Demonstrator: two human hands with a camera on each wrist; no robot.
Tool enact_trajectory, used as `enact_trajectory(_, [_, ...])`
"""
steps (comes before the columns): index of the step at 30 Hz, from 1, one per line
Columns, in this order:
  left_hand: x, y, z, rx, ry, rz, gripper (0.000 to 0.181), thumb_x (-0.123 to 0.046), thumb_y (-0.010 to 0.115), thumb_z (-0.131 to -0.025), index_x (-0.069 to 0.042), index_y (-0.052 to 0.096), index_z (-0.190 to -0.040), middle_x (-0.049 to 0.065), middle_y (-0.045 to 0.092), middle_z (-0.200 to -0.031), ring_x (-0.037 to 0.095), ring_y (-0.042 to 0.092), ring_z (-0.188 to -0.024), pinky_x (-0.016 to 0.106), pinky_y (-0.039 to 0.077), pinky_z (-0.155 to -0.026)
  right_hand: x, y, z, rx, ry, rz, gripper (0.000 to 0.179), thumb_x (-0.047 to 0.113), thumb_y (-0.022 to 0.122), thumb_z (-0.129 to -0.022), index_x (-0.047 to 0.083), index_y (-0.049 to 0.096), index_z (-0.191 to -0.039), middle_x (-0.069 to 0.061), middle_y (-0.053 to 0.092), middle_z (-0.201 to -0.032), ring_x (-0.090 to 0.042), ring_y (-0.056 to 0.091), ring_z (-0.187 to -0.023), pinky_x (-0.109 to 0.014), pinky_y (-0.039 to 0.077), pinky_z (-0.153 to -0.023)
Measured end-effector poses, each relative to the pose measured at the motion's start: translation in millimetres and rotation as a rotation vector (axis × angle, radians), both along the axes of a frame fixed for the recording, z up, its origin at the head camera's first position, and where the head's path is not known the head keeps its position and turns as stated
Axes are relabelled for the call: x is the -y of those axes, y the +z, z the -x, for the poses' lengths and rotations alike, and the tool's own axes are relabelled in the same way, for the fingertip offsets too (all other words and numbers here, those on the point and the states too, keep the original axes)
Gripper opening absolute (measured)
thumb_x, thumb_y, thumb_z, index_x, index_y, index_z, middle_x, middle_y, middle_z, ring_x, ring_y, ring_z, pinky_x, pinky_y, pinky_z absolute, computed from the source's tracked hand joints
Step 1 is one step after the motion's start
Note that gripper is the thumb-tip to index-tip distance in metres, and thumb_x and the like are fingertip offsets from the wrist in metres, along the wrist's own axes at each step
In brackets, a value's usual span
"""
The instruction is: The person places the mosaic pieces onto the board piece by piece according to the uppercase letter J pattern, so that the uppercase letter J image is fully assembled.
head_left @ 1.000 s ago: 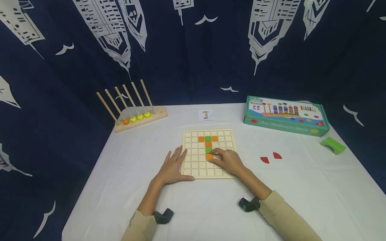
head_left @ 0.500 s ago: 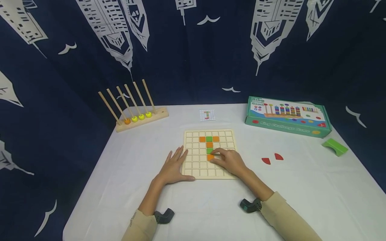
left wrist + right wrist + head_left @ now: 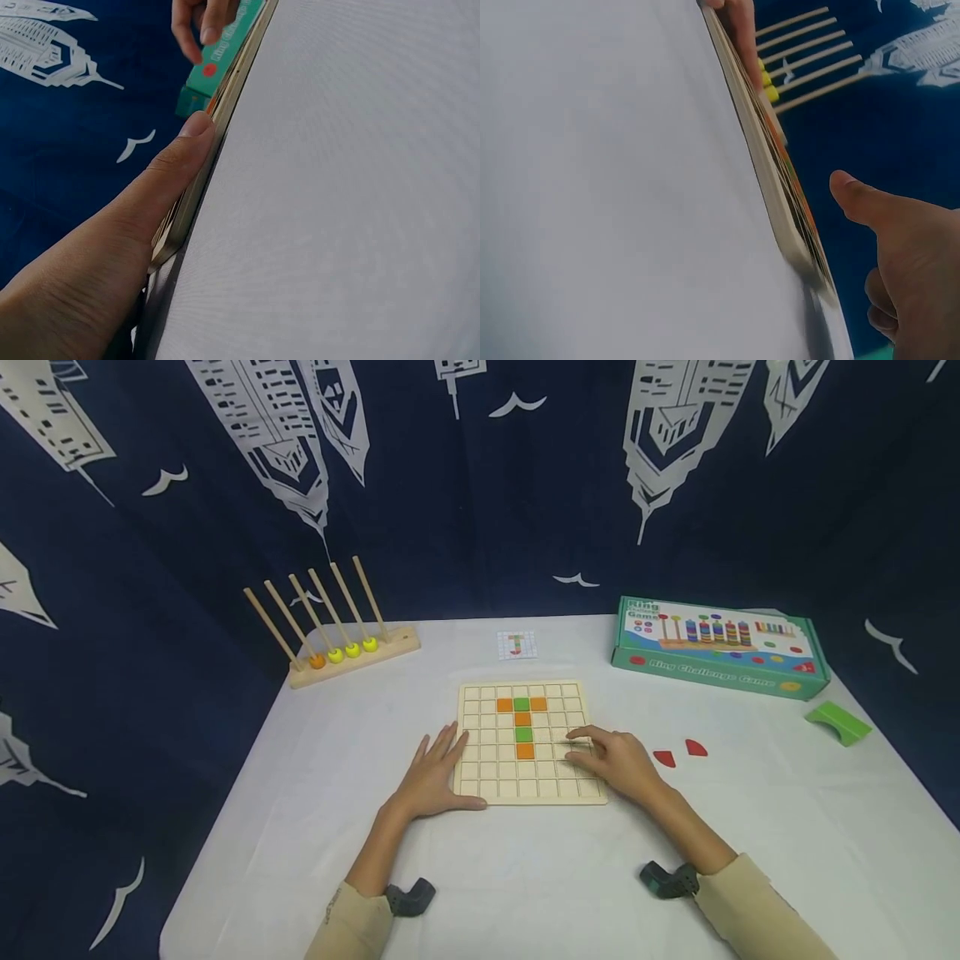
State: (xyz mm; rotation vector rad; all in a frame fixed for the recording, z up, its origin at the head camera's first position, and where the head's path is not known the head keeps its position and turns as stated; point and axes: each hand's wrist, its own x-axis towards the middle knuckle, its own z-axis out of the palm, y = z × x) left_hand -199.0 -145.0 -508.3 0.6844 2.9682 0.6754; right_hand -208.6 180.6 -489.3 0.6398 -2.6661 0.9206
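Note:
A pale wooden grid board [image 3: 487, 789] lies on the white table. Set in its cells are a row of an orange tile [image 3: 505, 705], a green tile [image 3: 521, 704] and another orange one, with a column below ending in an orange tile [image 3: 524, 751]. My left hand [image 3: 431, 781] rests at the board's left edge, fingers spread; in the left wrist view its thumb [image 3: 196, 126] touches the board's side. Above the board's right part hovers my right hand [image 3: 618, 764], thumb and forefinger apart with nothing between them. In the right wrist view that thumb [image 3: 844, 184] stands away from the board.
Behind the board lies a small card [image 3: 517, 645] with a gridded coloured figure. A peg stand [image 3: 360, 656] with beads is back left. At right are a green game box [image 3: 720, 647], a green arch block [image 3: 838, 723] and two red quarter-round pieces [image 3: 696, 747].
My right hand has moved right, away from the tile column, uncovering the lower green and orange tiles. My left hand has stayed in place at the board's edge.

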Motion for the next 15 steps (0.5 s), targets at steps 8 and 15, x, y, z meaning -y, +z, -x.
enact_trajectory(8, [1.0, -0.6, 1.1, 0.005, 0.006, 0.006, 0.124, -0.084, 0.057, -0.055, -0.009, 0.023, -0.147, 0.009, 0.009, -0.154, 0.02, 0.005, -0.14, 0.04, -0.003, -0.112, -59.7, -1.6, -10.0, -0.118, -0.106, -0.014, 0.029, 0.027, 0.078, -0.075, 0.017, 0.069, -0.1, 0.012, 0.027, -0.05, -0.002, 0.018, -0.046, -0.021, 0.02, -0.04])
enact_trajectory(15, [0.5, -1.0, 1.2, 0.013, 0.002, 0.012, 0.124, -0.084, 0.057, -0.056, -0.009, 0.022, -0.147, 0.009, 0.009, -0.154, 0.019, 0.004, -0.14, 0.039, -0.004, -0.112, -100.1, -3.8, -23.7, -0.123, -0.203, -0.07, 0.03, 0.021, 0.079, -0.074, 0.014, 0.069, -0.101, 0.01, 0.029, -0.051, -0.004, 0.02, -0.045, -0.022, 0.018, -0.04])
